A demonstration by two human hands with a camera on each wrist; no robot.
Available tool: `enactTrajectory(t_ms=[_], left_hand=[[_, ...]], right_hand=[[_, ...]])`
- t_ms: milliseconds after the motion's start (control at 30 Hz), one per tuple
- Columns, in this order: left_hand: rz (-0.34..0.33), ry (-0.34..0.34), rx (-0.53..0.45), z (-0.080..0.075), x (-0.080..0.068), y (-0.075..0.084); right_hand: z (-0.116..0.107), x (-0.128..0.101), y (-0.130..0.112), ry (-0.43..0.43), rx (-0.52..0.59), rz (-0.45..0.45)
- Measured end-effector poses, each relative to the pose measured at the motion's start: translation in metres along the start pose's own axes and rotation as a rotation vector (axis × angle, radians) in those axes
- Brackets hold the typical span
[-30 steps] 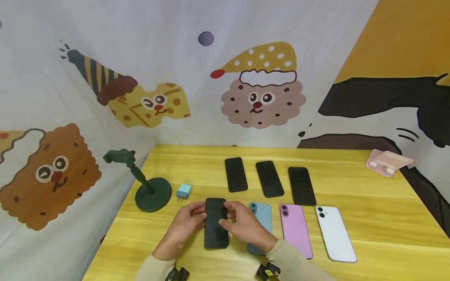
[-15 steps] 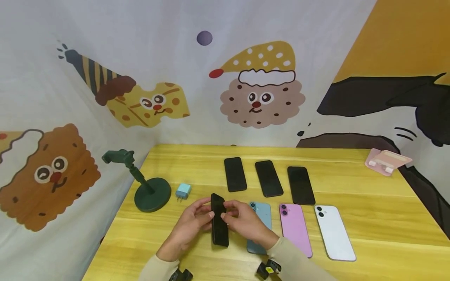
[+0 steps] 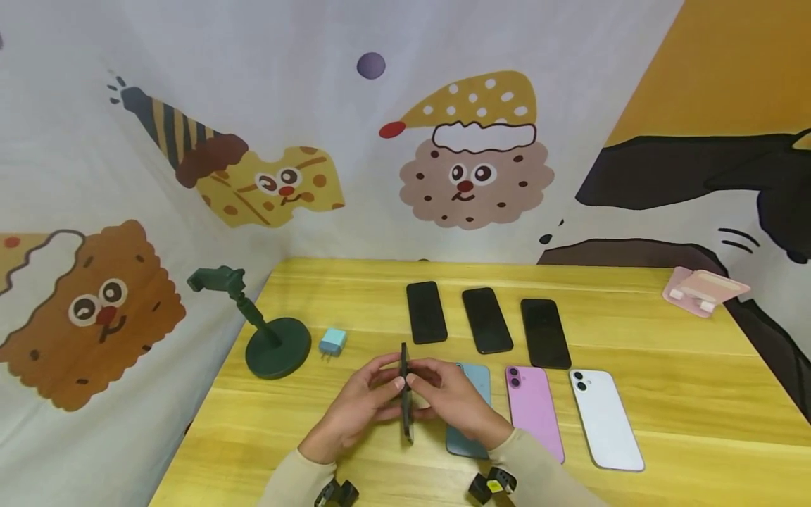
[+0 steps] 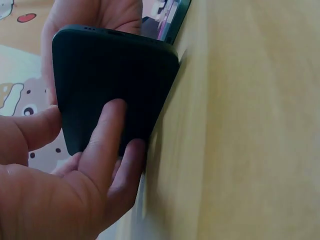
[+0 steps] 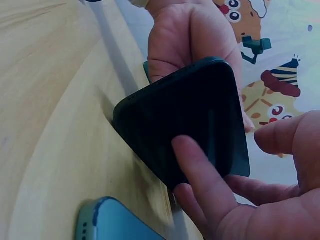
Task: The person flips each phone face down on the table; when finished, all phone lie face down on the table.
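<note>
A black smartphone [image 3: 406, 405] stands on its long side between my hands, seen nearly edge-on in the head view. My left hand [image 3: 357, 405] holds it from the left, thumb at the upper edge. From the right, my right hand [image 3: 459, 405] grips it, its thumb beside the other one. In the left wrist view, straight fingers lie on the dark face of the phone [image 4: 90, 75]. The right wrist view shows the right fingers against the phone's opposite face [image 5: 160, 115]. A blue phone [image 3: 469, 433] lies partly hidden under the right hand and forearm.
Right of the hands lie a pink phone [image 3: 535, 415] and a white phone [image 3: 607, 422]. Behind them are three dark phones [image 3: 426, 313]. A green stand [image 3: 277, 348] and a blue charger plug [image 3: 332, 341] are at left, a pink folding stand [image 3: 703, 292] at far right.
The black phone has turned from lying screen up to standing on its long side, shifting slightly right. My left hand has moved right with it, and the thumbs have come together.
</note>
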State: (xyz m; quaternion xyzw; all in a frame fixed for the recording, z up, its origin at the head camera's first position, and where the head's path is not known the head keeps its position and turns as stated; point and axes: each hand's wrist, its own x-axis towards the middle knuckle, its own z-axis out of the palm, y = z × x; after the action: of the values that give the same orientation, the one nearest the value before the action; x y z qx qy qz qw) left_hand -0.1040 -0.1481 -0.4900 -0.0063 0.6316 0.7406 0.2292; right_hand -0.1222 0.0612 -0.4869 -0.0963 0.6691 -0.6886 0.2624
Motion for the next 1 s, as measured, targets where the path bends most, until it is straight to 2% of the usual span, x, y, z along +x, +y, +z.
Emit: enactTrajectory(t_ms=[200, 367, 467, 567, 667, 767, 1000], left_hand=[[-0.024, -0.027, 0.064, 0.003, 0.002, 0.000], [-0.008, -0.036, 0.104, 0.007, 0.003, -0.001], [-0.003, -0.017, 0.103, 0.009, 0.001, -0.001], [0.009, 0.039, 0.102, 0.009, 0.000, -0.002], [0.017, 0.088, 0.073, 0.008, -0.001, -0.001], [0.017, 0.104, 0.026, 0.007, 0.000, 0.001], [0.006, 0.070, -0.067, 0.007, 0.000, 0.001]], right_hand=[[-0.001, -0.001, -0.004, 0.034, -0.008, 0.007], [-0.002, -0.002, -0.006, 0.058, -0.063, -0.023], [-0.003, -0.004, -0.007, 0.068, -0.102, -0.039], [-0.003, -0.007, -0.011, 0.075, -0.121, -0.056], [-0.002, -0.011, -0.019, 0.078, -0.132, -0.091], [-0.001, -0.015, -0.028, 0.083, -0.131, -0.123], [0.002, -0.021, -0.038, 0.083, -0.147, -0.128]])
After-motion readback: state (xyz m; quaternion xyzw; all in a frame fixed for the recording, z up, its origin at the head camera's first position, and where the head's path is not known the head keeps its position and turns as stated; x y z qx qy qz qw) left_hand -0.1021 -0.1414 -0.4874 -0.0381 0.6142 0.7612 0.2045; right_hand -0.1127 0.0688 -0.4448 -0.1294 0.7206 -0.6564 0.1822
